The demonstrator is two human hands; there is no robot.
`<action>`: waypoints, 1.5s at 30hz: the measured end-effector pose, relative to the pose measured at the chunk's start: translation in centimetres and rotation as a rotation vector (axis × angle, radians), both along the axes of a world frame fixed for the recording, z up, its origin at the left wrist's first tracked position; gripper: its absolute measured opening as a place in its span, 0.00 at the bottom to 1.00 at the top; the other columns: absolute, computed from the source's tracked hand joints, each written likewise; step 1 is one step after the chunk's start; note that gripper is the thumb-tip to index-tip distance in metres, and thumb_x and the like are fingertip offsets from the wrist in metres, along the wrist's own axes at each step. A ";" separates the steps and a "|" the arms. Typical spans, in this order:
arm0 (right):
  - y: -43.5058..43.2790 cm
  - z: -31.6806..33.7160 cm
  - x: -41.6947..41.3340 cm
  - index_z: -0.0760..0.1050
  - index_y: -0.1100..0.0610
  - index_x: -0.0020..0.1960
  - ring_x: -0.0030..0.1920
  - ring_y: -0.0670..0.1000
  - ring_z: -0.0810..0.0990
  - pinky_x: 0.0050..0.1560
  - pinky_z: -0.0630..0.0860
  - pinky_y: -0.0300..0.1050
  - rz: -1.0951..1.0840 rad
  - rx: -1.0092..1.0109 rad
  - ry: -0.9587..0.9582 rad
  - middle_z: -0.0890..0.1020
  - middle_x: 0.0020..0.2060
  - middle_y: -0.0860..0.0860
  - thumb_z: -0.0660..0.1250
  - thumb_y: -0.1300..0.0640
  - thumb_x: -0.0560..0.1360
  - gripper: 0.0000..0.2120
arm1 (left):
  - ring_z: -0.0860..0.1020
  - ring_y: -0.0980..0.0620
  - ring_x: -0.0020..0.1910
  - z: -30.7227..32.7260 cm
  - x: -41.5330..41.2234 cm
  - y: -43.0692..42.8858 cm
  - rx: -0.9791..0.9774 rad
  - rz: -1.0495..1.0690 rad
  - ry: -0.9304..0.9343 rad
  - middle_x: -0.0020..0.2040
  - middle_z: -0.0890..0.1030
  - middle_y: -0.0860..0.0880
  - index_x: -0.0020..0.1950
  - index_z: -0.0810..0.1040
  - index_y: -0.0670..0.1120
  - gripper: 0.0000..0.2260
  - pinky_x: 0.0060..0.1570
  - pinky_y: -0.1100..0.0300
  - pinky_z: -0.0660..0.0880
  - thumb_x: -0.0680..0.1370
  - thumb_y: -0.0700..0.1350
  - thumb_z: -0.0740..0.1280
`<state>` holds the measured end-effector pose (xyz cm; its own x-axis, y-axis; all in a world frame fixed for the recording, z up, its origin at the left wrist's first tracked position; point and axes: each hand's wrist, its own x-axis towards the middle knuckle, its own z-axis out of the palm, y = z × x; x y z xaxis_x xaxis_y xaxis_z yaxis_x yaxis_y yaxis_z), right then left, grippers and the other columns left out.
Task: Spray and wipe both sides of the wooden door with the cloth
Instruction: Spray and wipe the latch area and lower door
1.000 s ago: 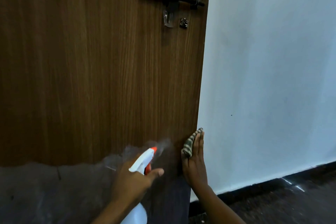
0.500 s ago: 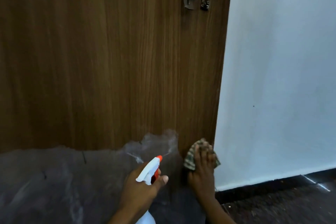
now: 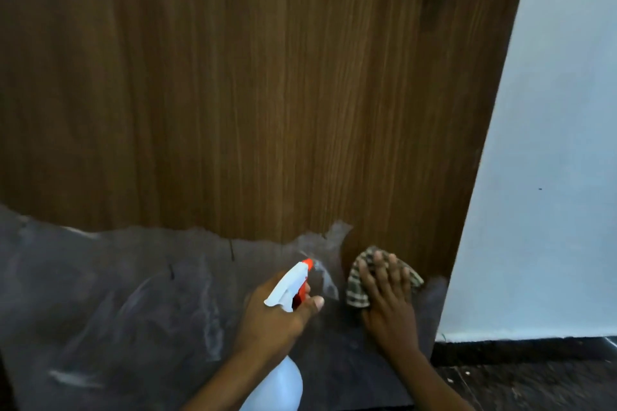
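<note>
Wooden door (image 3: 267,93) fills the view, left of a white wall (image 3: 551,177). It is judged rigid and heavy and likely to swing under a push, so it is best steadied at its right edge. Its lower band is covered by a greyish film (image 3: 117,294), judged slick when wet. Spray bottle (image 3: 287,289) is held near the door's lower right with its nozzle aimed at the film. It is judged light, hard plastic, best taken at the neck. Checked cloth (image 3: 355,290) is pressed on the door just right of the nozzle and is judged soft and limp, best bunched under the palm. Left hand (image 3: 270,320) is wrapped round the bottle neck, thumb out to the right. Right hand (image 3: 389,304) is laid flat on the cloth, fingers straight and pointing up.
</note>
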<state>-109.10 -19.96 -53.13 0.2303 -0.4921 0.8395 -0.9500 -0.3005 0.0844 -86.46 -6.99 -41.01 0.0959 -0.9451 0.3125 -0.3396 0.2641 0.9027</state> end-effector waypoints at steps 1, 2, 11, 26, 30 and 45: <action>0.0 0.8 0.0 0.44 0.48 0.81 0.79 0.59 0.48 0.77 0.46 0.61 -0.025 0.025 -0.062 0.46 0.80 0.52 0.59 0.49 0.72 0.41 | 0.76 0.61 0.41 -0.5 0.6 0.2 0.022 0.003 0.045 0.40 0.71 0.68 0.44 0.68 0.65 0.16 0.41 0.74 0.70 0.70 0.49 0.74; 0.0 2.0 0.7 0.42 0.49 0.81 0.79 0.60 0.46 0.76 0.46 0.62 -0.051 0.041 -0.157 0.44 0.80 0.53 0.57 0.48 0.73 0.40 | 0.75 0.62 0.42 -0.9 1.3 0.4 0.039 0.008 0.068 0.42 0.71 0.68 0.47 0.68 0.64 0.16 0.44 0.72 0.70 0.70 0.50 0.73; 0.0 3.9 10.3 0.49 0.51 0.80 0.79 0.60 0.49 0.77 0.44 0.61 0.072 -0.046 0.080 0.49 0.80 0.54 0.63 0.50 0.72 0.40 | 0.69 0.72 0.47 -1.2 4.9 1.1 -0.046 0.016 -0.147 0.50 0.64 0.74 0.63 0.60 0.65 0.23 0.41 0.85 0.65 0.74 0.54 0.68; 1.0 5.4 17.3 0.51 0.52 0.80 0.79 0.59 0.47 0.77 0.44 0.60 0.155 -0.006 0.128 0.50 0.80 0.54 0.61 0.52 0.70 0.41 | 0.71 0.68 0.41 -1.4 11.6 2.8 0.018 0.108 -0.028 0.43 0.69 0.69 0.58 0.60 0.66 0.22 0.36 0.83 0.63 0.74 0.50 0.69; 1.1 0.8 14.3 0.48 0.49 0.80 0.79 0.55 0.48 0.77 0.48 0.57 0.106 0.016 0.334 0.56 0.79 0.51 0.67 0.51 0.70 0.44 | 0.77 0.56 0.45 -1.3 12.9 2.9 0.060 0.145 0.065 0.43 0.74 0.63 0.56 0.69 0.60 0.16 0.43 0.73 0.69 0.72 0.50 0.71; 1.3 3.5 22.6 0.55 0.49 0.79 0.79 0.58 0.48 0.76 0.48 0.60 0.146 -0.062 0.428 0.50 0.80 0.51 0.59 0.50 0.70 0.38 | 0.73 0.66 0.44 -3.2 19.6 3.7 0.072 0.276 -0.103 0.43 0.71 0.69 0.67 0.71 0.57 0.25 0.46 0.76 0.63 0.71 0.51 0.73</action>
